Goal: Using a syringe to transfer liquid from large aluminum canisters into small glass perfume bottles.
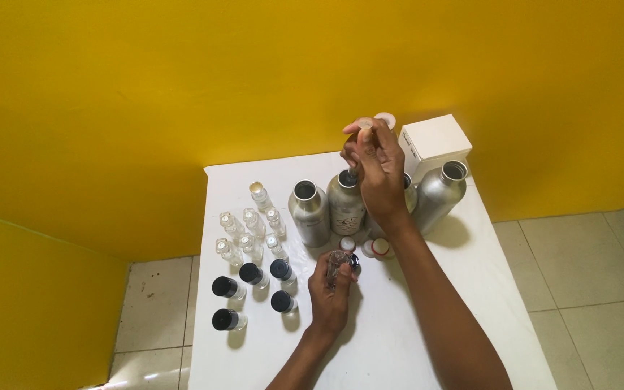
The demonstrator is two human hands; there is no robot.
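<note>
Overhead, both grips hold: left hand [330, 289] a small glass bottle [338, 261], right hand [377, 170] a dropper [365, 130], above white table [413, 325], yellow walls [182, 87].

Bright yellow walls [182, 87] meeting in a corner at left, pale beige floor tiles [594, 289] with dark grout and some stains, small white table [413, 339] against the wall, lit evenly.

White box [435, 141] at far right of the white table [427, 318], against the yellow wall [182, 87]. Five black-capped vials [252, 274] near left; uncapped clear vials [249, 225] behind, perhaps seven. Tiled floor [594, 282] right.
</note>
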